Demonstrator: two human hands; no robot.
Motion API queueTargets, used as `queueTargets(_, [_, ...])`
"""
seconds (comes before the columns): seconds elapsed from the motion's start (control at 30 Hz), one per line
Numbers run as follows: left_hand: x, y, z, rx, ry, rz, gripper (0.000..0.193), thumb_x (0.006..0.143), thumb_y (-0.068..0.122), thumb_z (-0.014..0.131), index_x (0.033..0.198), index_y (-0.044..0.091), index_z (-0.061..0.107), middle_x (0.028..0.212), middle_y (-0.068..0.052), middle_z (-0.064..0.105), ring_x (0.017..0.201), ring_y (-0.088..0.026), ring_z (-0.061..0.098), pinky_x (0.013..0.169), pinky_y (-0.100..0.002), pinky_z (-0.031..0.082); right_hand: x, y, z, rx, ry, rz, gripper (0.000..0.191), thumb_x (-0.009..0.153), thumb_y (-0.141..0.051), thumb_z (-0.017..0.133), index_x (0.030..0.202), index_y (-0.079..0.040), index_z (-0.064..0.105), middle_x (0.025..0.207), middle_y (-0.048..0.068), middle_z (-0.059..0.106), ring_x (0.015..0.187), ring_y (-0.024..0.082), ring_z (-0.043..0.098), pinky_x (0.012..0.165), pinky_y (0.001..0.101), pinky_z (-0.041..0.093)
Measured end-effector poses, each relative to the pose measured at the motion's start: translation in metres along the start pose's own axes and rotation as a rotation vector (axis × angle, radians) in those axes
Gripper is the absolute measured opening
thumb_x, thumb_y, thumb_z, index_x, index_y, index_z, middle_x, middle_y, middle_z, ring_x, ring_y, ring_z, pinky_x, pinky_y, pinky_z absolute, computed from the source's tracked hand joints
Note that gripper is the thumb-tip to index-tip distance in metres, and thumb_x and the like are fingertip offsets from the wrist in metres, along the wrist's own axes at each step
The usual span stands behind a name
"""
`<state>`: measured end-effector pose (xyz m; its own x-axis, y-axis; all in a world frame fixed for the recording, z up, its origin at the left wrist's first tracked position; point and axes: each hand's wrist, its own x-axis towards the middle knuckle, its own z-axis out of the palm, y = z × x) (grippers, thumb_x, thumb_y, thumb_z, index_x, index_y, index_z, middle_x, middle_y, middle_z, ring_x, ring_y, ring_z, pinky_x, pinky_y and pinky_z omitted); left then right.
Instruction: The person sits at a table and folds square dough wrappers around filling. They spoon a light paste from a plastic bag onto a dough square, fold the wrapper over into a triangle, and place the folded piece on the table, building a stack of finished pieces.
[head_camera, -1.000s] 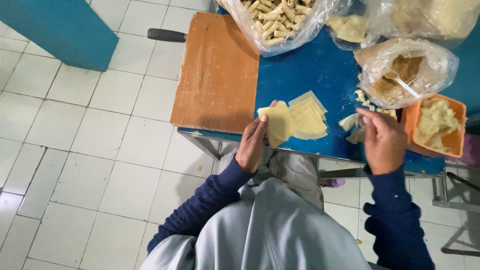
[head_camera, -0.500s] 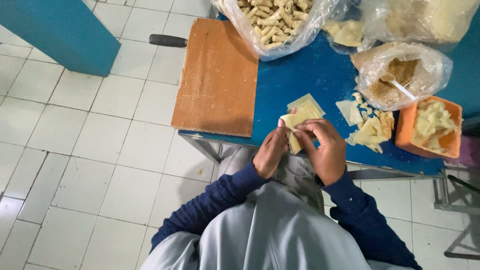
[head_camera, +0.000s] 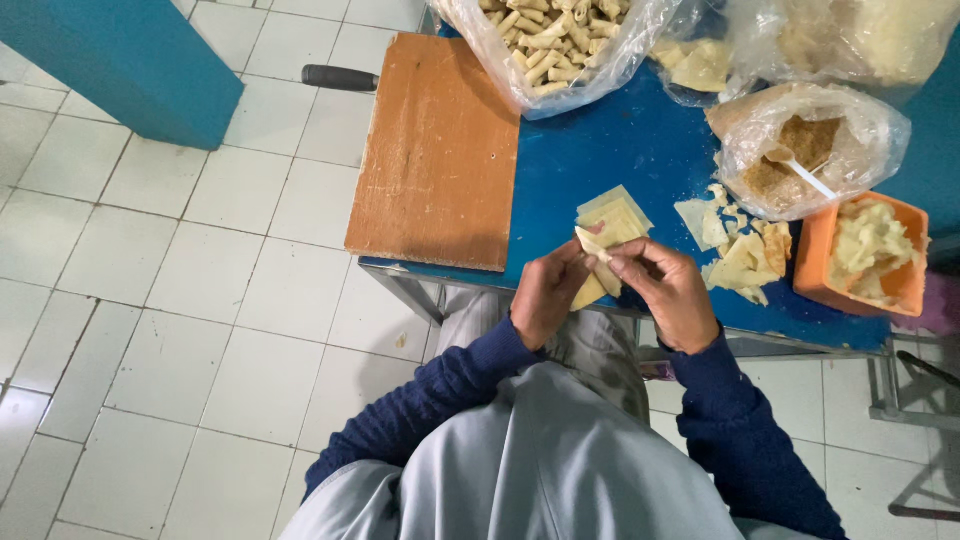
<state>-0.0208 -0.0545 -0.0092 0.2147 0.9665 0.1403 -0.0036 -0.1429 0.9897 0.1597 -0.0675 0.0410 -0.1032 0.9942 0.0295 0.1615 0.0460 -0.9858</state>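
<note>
My left hand (head_camera: 547, 297) and my right hand (head_camera: 664, 291) meet at the front edge of the blue table (head_camera: 600, 160). Together they pinch a pale yellow pastry wrapper (head_camera: 594, 268), partly folded and hidden between the fingers. A small stack of square wrappers (head_camera: 617, 214) lies flat on the table just beyond my fingertips. Both arms wear dark blue knitted sleeves.
A wooden board (head_camera: 435, 150) covers the table's left part. A clear bag of rolled pastries (head_camera: 552, 40) sits at the back. To the right: wrapper scraps (head_camera: 738, 250), a bag of brown filling with a white spoon (head_camera: 805, 150), an orange tub (head_camera: 868, 252). White floor tiles on the left.
My right hand came in from the right side of the table to join the left. The wrapper, held up flat a second ago, is now being folded between both hands.
</note>
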Motion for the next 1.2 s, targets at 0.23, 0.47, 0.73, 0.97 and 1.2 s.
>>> queueTargets(0.23, [-0.005,0.018,-0.008,-0.024,-0.007,0.152,0.028,0.108,0.011,0.054,0.134,0.001,0.061,0.092,-0.016,0.071,0.089,-0.002,0.058,0.075,-0.028,0.054,-0.001,-0.006,0.012,0.137,0.027,0.011,0.018,0.100,-0.015,0.065,0.113,-0.004,0.071,0.094,-0.002,0.071,0.083,0.004,0.064,0.076,0.0221,0.054])
queueTargets(0.47, [-0.010,0.034,-0.012,0.155,-0.041,0.022,0.044,0.109,0.012,0.052,0.152,0.007,0.054,0.090,-0.023,0.063,0.081,-0.007,0.048,0.072,-0.029,0.052,0.000,0.001,0.018,-0.042,0.083,-0.033,0.012,0.102,-0.015,0.069,0.101,-0.003,0.069,0.087,-0.002,0.066,0.079,0.004,0.058,0.070,0.0224,0.048])
queueTargets(0.73, [-0.013,0.037,-0.017,-0.072,-0.116,0.101,0.046,0.112,0.016,0.050,0.156,0.002,0.044,0.102,-0.008,0.065,0.091,-0.005,0.052,0.081,-0.025,0.050,-0.004,0.010,0.018,0.280,0.030,0.078,0.003,0.099,-0.008,0.067,0.098,-0.005,0.068,0.092,-0.003,0.065,0.083,0.005,0.057,0.075,0.0240,0.048])
queueTargets(0.97, [-0.011,0.025,-0.016,-0.166,-0.061,0.021,0.048,0.112,0.021,0.043,0.155,0.001,0.049,0.099,-0.005,0.069,0.088,-0.006,0.057,0.078,-0.024,0.052,-0.004,0.025,0.016,0.587,0.072,0.130,0.004,0.100,-0.009,0.063,0.102,-0.006,0.065,0.105,0.002,0.068,0.093,0.011,0.064,0.083,0.0285,0.053])
queueTargets(1.2, [0.001,0.018,-0.037,-0.460,0.040,0.043,0.050,0.115,0.026,0.044,0.150,-0.009,0.050,0.134,-0.008,0.064,0.120,-0.011,0.057,0.104,-0.025,0.046,0.000,0.030,-0.032,0.792,0.256,-0.054,0.005,0.109,-0.013,0.064,0.110,-0.008,0.064,0.104,0.008,0.068,0.095,0.018,0.067,0.086,0.0335,0.055])
